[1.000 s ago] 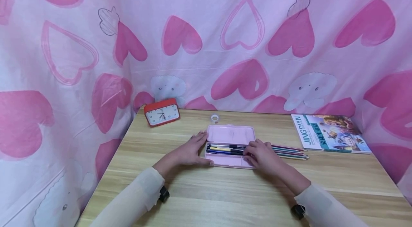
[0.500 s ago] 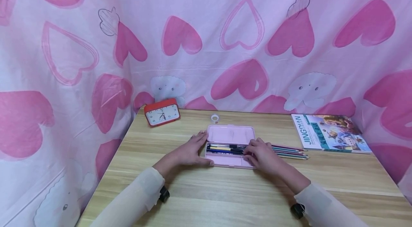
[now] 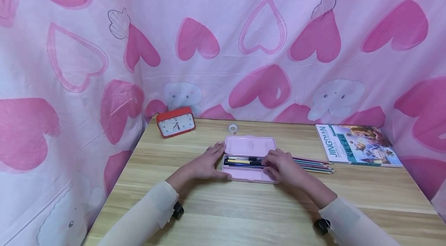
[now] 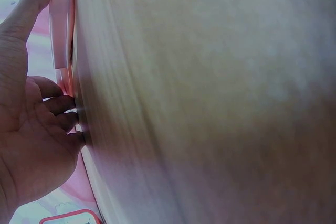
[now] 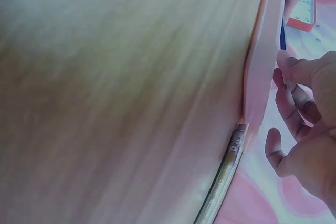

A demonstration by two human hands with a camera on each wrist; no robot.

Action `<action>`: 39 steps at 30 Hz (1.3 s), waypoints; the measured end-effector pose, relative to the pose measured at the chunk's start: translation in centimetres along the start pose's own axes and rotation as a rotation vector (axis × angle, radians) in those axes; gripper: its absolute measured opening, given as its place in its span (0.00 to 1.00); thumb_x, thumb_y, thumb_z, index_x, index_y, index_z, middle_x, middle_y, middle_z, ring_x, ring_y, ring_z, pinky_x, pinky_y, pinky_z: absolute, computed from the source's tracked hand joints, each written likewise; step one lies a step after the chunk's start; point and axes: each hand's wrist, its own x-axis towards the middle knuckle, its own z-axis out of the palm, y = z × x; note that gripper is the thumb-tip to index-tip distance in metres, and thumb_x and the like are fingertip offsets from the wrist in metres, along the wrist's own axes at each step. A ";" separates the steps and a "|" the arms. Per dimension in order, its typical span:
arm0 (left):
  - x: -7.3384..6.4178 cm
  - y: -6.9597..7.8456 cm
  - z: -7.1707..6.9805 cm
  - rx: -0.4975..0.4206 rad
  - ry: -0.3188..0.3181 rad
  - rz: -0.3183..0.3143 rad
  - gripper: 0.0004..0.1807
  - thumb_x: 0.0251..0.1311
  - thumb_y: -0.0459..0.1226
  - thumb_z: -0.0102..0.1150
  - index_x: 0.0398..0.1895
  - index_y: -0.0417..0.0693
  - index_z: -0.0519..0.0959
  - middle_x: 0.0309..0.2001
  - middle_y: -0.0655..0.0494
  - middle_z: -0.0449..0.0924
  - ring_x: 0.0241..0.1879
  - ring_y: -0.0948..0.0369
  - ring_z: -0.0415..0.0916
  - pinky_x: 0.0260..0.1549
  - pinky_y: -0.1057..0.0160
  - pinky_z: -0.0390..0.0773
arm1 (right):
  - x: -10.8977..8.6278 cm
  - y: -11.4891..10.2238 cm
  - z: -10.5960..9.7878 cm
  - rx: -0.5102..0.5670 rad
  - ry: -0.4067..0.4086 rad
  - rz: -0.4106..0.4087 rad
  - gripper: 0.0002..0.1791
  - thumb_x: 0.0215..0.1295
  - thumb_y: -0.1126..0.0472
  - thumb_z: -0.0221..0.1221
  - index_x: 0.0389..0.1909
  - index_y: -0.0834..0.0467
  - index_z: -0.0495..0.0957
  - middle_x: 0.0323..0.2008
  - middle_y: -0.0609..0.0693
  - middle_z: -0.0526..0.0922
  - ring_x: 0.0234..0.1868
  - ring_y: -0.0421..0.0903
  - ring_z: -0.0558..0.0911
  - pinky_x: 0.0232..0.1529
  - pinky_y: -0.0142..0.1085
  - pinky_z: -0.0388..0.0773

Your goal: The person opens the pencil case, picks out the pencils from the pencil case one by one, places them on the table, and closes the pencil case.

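A pink pencil case [image 3: 244, 175] lies with its lid [image 3: 249, 145] folded back on the wooden table. Several pens [image 3: 240, 162] with dark, clear and yellow barrels fill its rear part. My left hand [image 3: 205, 164] holds the case's left end, thumb at the front corner and fingers by the lid's hinge. Over the right end, my right hand [image 3: 283, 166] pinches a dark pen [image 5: 283, 38] between thumb and index finger; the fingers cover the pen's tip. Several colored pencils [image 3: 315, 164] lie on the table beyond the right hand, partly hidden by it.
A red alarm clock [image 3: 175, 123] stands at the back left. A small tape roll [image 3: 232, 128] lies behind the case. At the back right is a magazine [image 3: 359, 146], close to the pencil tips. A pink heart-print curtain [image 3: 209, 75] borders the table.
My right hand has shifted slightly left, and the dark blue pen at the front of the bunch has moved a little. The left hand and the case stay put.
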 end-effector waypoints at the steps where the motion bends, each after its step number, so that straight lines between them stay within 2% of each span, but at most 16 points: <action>1: 0.0 0.0 0.0 0.000 0.000 0.002 0.73 0.54 0.75 0.72 0.93 0.59 0.43 0.93 0.63 0.37 0.93 0.56 0.30 0.91 0.42 0.44 | 0.0 0.0 0.0 -0.007 0.010 -0.011 0.08 0.71 0.62 0.74 0.46 0.47 0.90 0.42 0.37 0.85 0.47 0.41 0.76 0.52 0.45 0.71; 5: 0.1 -0.1 0.1 -0.005 0.004 0.002 0.73 0.54 0.75 0.72 0.93 0.59 0.43 0.93 0.63 0.37 0.93 0.55 0.30 0.91 0.41 0.45 | 0.2 -0.3 0.0 -0.032 0.056 -0.061 0.07 0.70 0.62 0.74 0.46 0.50 0.90 0.41 0.39 0.86 0.46 0.41 0.76 0.48 0.40 0.67; 8: 0.0 0.0 0.1 -0.004 0.004 -0.002 0.73 0.54 0.75 0.72 0.93 0.59 0.43 0.93 0.63 0.37 0.93 0.55 0.30 0.91 0.41 0.45 | 0.6 -0.7 0.0 -0.051 0.072 -0.093 0.07 0.70 0.63 0.74 0.46 0.52 0.90 0.42 0.42 0.87 0.47 0.43 0.78 0.47 0.41 0.67; 13: 0.0 -0.1 0.1 -0.009 -0.001 -0.002 0.72 0.54 0.75 0.72 0.93 0.60 0.43 0.93 0.64 0.37 0.93 0.55 0.30 0.90 0.40 0.45 | 1.6 -1.9 0.0 -0.084 0.040 -0.075 0.07 0.72 0.60 0.73 0.47 0.49 0.91 0.46 0.43 0.88 0.49 0.44 0.79 0.53 0.51 0.74; 17: 0.1 -0.1 0.1 -0.015 -0.003 0.004 0.72 0.55 0.75 0.72 0.93 0.60 0.43 0.93 0.63 0.37 0.93 0.55 0.30 0.90 0.40 0.45 | 2.3 -2.8 0.2 -0.091 0.016 -0.062 0.08 0.72 0.59 0.74 0.49 0.48 0.91 0.46 0.43 0.88 0.50 0.44 0.78 0.59 0.58 0.75; 23: 0.0 -0.1 0.0 -0.015 -0.004 0.010 0.72 0.56 0.75 0.71 0.93 0.59 0.43 0.94 0.61 0.37 0.93 0.54 0.30 0.90 0.39 0.46 | 3.6 -3.8 0.8 -0.136 -0.013 -0.085 0.07 0.73 0.57 0.73 0.49 0.46 0.92 0.45 0.41 0.87 0.49 0.44 0.78 0.60 0.59 0.77; 30: 0.0 -0.2 0.0 -0.003 0.002 0.022 0.71 0.57 0.74 0.71 0.93 0.56 0.44 0.94 0.59 0.38 0.93 0.54 0.30 0.91 0.41 0.45 | 4.6 -4.6 1.4 -0.233 0.014 -0.139 0.05 0.72 0.58 0.73 0.45 0.46 0.92 0.42 0.41 0.86 0.49 0.46 0.79 0.57 0.60 0.77; 39: -0.1 -0.1 0.0 0.004 0.000 0.021 0.71 0.57 0.74 0.71 0.93 0.56 0.44 0.94 0.60 0.38 0.93 0.54 0.30 0.91 0.42 0.44 | 5.0 -5.1 1.6 -0.250 0.007 -0.121 0.05 0.72 0.59 0.73 0.44 0.46 0.92 0.43 0.43 0.86 0.50 0.48 0.79 0.59 0.65 0.77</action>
